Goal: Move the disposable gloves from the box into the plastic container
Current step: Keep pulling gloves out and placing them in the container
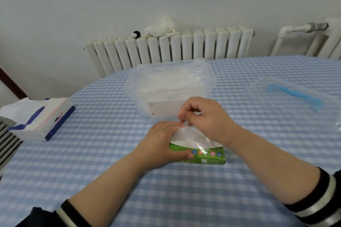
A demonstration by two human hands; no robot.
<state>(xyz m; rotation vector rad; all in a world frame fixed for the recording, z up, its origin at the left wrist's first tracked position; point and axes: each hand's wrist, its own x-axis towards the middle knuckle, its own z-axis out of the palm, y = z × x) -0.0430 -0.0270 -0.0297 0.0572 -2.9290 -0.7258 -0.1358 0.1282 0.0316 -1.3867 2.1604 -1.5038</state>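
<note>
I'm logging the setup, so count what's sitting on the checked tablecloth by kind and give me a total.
Glove box, green and white, held by the left hand while the right hand pinches at its opening: 1
Clear plastic container with clear gloves inside: 1
Clear lid with blue handle: 1
Tissue pack: 1
Total: 4

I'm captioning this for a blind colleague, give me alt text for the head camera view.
The left hand holds a green glove box on a blue checked tablecloth while the right hand pinches a clear glove from it. Behind stands a clear plastic container already holding gloves, with a tissue pack at left.
</note>
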